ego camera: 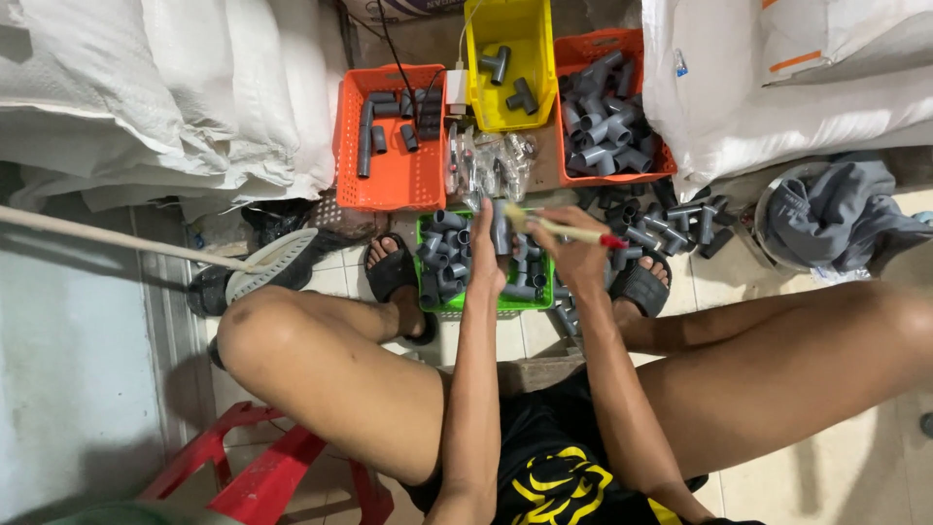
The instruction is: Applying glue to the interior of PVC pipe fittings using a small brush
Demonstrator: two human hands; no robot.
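Note:
My left hand holds a grey plastic pipe fitting upright over a green basket full of similar grey fittings. My right hand grips a small brush with a pale handle and red end, its bristles touching the fitting. Both hands sit between my knees, above my sandalled feet.
An orange basket with a few dark pipe pieces, a yellow bin with tee fittings and a second orange basket of grey fittings stand behind. Loose fittings lie right. White sacks flank both sides; a red stool stands lower left.

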